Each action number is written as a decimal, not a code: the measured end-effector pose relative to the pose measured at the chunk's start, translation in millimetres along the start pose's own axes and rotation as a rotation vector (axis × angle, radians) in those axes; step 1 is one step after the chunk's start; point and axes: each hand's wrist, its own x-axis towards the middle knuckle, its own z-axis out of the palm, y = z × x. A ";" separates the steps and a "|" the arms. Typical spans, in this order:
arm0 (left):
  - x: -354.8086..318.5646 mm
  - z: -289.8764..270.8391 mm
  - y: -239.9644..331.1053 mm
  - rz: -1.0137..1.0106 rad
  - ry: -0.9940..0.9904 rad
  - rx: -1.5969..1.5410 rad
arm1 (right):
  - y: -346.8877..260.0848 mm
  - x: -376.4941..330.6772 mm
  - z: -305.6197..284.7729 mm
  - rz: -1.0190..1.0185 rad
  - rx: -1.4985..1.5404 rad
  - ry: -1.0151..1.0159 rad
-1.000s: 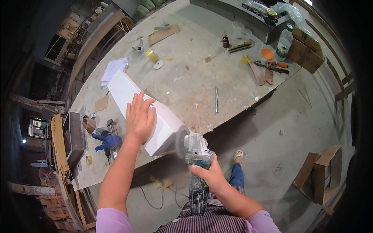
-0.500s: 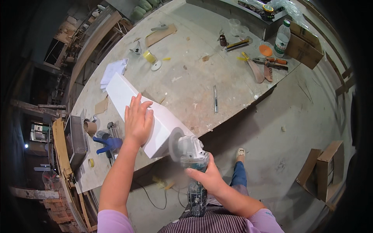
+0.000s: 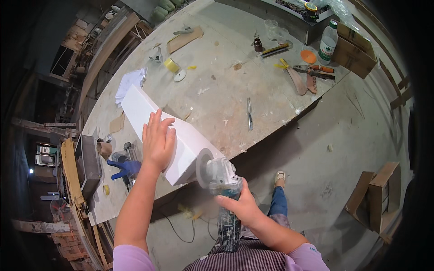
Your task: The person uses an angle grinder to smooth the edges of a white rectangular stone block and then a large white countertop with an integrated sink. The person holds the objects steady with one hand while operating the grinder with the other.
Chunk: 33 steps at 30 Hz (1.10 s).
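Note:
A long white box-shaped piece [image 3: 186, 141] lies slantwise on the worktable, its near end at the table's front edge. My left hand [image 3: 158, 142] rests flat on top of it, fingers stretched out. My right hand [image 3: 239, 205] is wrapped round the body of an angle grinder [image 3: 227, 221], dark green and dusty with a pale head. The grinder's disc [image 3: 204, 168] is blurred and stands against the near end of the white piece; whether it touches cannot be told. My right fingers are partly hidden behind the grinder.
The worktable [image 3: 221, 90] carries a utility knife [image 3: 249, 114], pliers [image 3: 316, 72], a plastic bottle [image 3: 327, 43], yellow tape [image 3: 171, 65] and papers [image 3: 131, 83]. Left of my arm lies a blue-handled tool [image 3: 123, 168]. Cardboard boxes [image 3: 373, 196] stand on the floor at right; a cable [image 3: 181, 238] lies below.
Hardly anything differs. The view has shifted slightly, and my left hand and the white piece appear a little further left. The grinder stays at the near end.

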 end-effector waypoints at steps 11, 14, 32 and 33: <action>0.2 0.2 0.0 -0.004 0.004 -0.003 | 5.1 1.8 -7.6 0.093 0.120 0.134; 2.7 -3.2 2.8 -0.004 -0.002 -0.003 | 13.6 4.2 -2.0 -0.013 0.051 0.073; 0.7 8.1 -2.4 -0.049 0.108 -0.059 | -17.1 -34.6 -25.6 -0.116 0.134 0.229; -3.6 7.6 -2.7 -0.085 0.147 -0.086 | -17.7 -38.5 -24.4 -0.130 0.121 0.219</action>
